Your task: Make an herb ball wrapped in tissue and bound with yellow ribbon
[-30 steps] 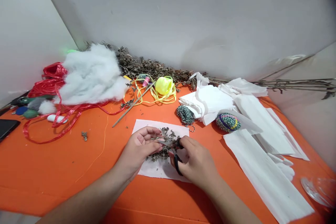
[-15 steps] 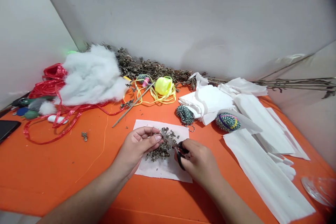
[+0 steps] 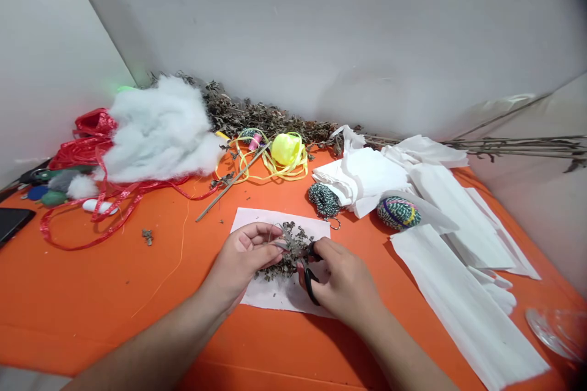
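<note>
My right hand (image 3: 342, 278) is closed round the black handles of the scissors (image 3: 312, 281), whose blades point up and left and stand apart. My left hand (image 3: 245, 256) pinches a small, thin piece of dried plant near the blade tips; its exact shape is hard to make out. Beneath both hands a heap of crumbled dried leaves (image 3: 287, 263) lies on a white sheet (image 3: 261, 298) spread on the orange table (image 3: 137, 281).
White fluff (image 3: 160, 131) and red ribbon (image 3: 82, 154) lie at the back left, yellow ribbon (image 3: 287, 149) at the back middle. Dried branches (image 3: 257, 116) run along the wall. Folded white cloths (image 3: 463, 299), a yarn ball (image 3: 398, 212) and a clear glass object (image 3: 554, 333) are on the right.
The scissors' blades have opened wider, and my right hand has shifted slightly left. The left fingers have moved a little around the blade tips.
</note>
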The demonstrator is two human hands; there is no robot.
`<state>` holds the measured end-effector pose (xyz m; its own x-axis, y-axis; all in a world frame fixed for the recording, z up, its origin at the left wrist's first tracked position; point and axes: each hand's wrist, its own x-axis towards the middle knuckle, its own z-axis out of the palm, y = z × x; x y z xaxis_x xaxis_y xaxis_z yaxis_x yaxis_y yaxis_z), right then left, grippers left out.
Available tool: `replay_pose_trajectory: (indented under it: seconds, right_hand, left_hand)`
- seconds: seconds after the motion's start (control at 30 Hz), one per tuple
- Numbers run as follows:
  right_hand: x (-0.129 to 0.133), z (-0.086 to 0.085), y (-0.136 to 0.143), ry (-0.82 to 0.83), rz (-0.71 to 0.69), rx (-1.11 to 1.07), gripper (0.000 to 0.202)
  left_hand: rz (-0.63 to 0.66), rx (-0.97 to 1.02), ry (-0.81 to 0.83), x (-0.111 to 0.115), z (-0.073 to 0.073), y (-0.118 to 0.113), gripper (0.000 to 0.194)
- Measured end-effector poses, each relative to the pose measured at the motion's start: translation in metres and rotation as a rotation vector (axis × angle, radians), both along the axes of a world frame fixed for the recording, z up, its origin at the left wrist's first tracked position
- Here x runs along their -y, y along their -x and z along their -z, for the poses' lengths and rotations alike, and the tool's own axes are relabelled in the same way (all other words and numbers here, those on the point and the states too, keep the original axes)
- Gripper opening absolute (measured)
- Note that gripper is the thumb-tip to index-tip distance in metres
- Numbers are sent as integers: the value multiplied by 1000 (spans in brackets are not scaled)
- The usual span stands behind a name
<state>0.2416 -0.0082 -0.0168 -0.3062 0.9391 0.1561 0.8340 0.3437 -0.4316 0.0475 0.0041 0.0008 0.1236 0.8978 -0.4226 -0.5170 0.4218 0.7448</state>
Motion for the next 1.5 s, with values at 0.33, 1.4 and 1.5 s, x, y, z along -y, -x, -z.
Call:
replay_pose_trajectory:
  seconds: [0.33, 1.4, 1.5]
  right_hand:
    - [0, 2, -4, 8, 17, -33, 18]
    - [-18, -32, -16, -250, -81, 346, 15]
    - [-19, -18, -17, -251, -64, 284, 42]
  left_hand:
    - [-6, -1, 45, -1, -1, 0, 38]
    - [-132, 86, 43, -9, -1, 9, 26]
    - [-125, 77, 49, -10, 0, 9, 26]
